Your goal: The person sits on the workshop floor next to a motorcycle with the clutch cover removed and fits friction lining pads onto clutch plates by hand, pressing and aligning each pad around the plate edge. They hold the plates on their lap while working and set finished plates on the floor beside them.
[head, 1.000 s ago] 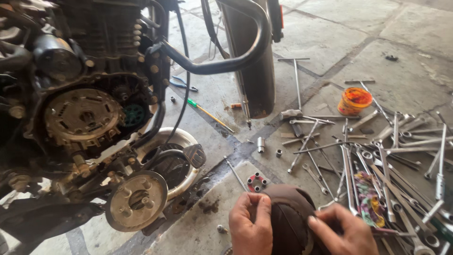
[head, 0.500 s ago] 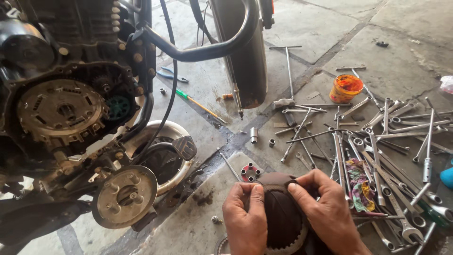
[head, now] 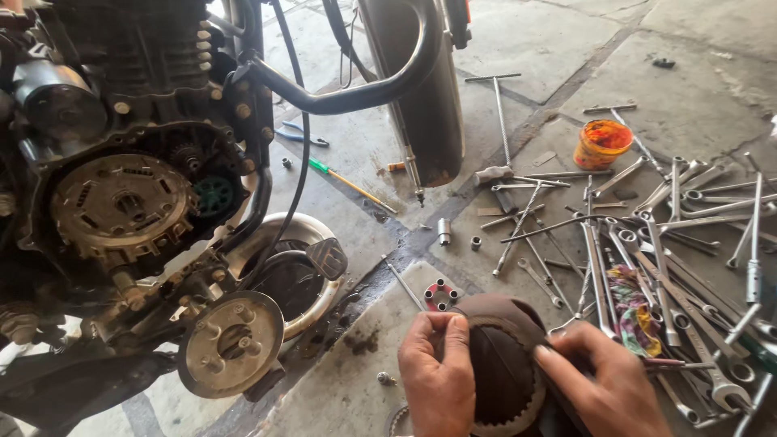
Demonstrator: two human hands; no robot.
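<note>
Hands are sitting at the bottom centre of the frame now, both working a round dark friction plate with a toothed inner ring [head: 503, 380] over a brown cloth-covered knee [head: 494, 311]. Compared with a second ago, the left hand [head: 437, 376] and right hand [head: 600, 390] are looking closer together and higher in the picture, and the plate's toothed ring is showing clearly where only the brown cloth was showing before, so I'm guessing the plate is getting turned and checked rather than just being held. Left fingers [head: 443, 325] are pinching down on the plate's upper left rim, thumb and fingertips pressed together on it. Right fingers [head: 550, 356] are clamping on the right edge, thumb lying across the face. So the plate is sitting between the two hands, touching both. Just above the left hand a small red-and-grey round part with holes [head: 440, 294] is lying on the concrete. Open motorcycle engine with its bare metal clutch hub [head: 121, 206] is filling the upper left, a loose round steel pressure plate [head: 231, 344] is leaning below it, and a spread of steel spanners and T-handles [head: 647, 243] is covering the right side, with an orange grease tub [head: 602, 143] above them.
</note>
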